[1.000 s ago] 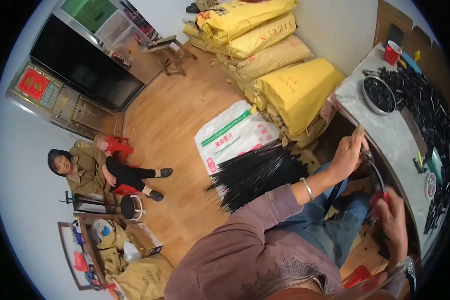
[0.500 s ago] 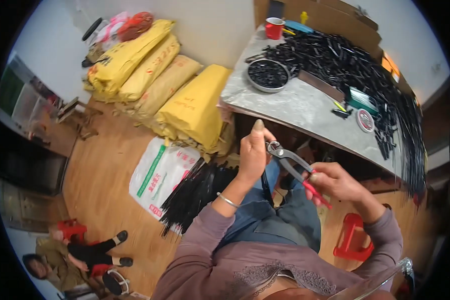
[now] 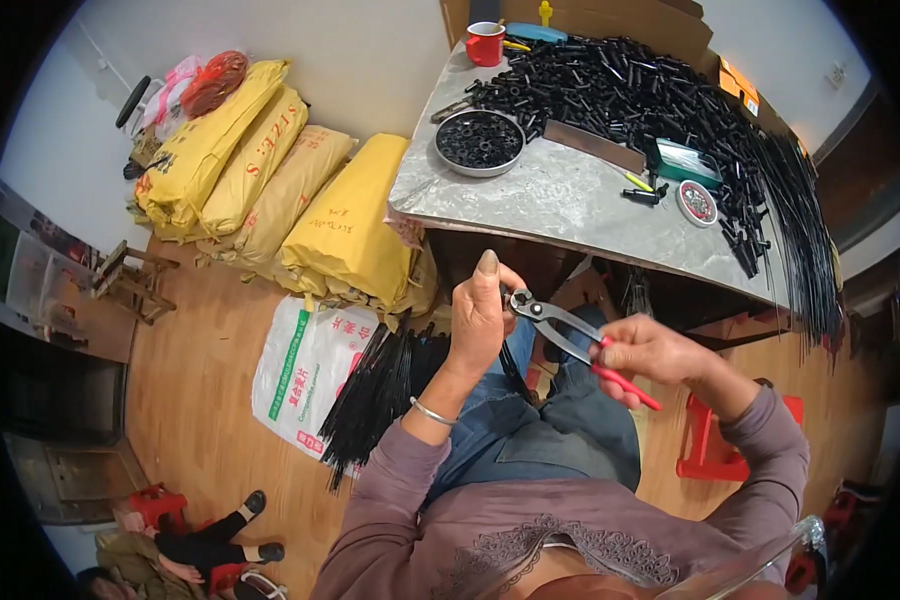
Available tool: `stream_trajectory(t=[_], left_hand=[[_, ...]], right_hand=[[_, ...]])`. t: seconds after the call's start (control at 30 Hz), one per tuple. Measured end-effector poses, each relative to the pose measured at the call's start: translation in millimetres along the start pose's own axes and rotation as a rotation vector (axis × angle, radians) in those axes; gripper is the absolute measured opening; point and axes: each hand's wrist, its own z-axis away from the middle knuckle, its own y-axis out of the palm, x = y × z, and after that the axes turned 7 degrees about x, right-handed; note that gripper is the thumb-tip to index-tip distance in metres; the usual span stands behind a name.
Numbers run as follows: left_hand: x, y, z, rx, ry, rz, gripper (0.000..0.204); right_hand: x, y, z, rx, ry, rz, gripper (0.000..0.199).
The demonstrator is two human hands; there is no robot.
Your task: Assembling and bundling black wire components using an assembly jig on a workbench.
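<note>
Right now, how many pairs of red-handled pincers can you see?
1: the pincers held in the right hand, angled toward the left hand. More may be hidden under the black pieces on the table.

Left of the left hand [image 3: 480, 315]: white sack [image 3: 278, 395] bore a green band with small pale characters, large red-pink characters and a line of green Latin letters. Beyond the hand, farther left: front yellow sack [image 3: 355, 225] carried small reddish characters; middle yellow sack [image 3: 255, 162] showed large red letters and numerals; outermost yellow sack [image 3: 215, 140] had dark and red characters. Beyond, right: orange box [image 3: 735, 82], pale label too small to read.
</note>
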Motion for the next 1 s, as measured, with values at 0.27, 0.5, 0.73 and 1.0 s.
stream_trajectory(t=[0.27,0.5,0.73,1.0], left_hand=[[3,14,3,-0.057,-0.005,0.016,0.064],[5,14,-8,-0.06,0.0,0.023,0.065],[5,13,-7,0.07,-0.043,0.075,0.067],[7,14,-6,0.119,-0.067,0.103,0.067]], right_hand=[[20,-3,-3,-0.094,0.027,0.716,0.025],[-14,26,-17,-0.166,0.025,0.221,0.021],[-15,14,-6,0.027,-0.037,-0.1,0.044],[-9,10,-3,0.029,0.08,-0.012,0.038]])
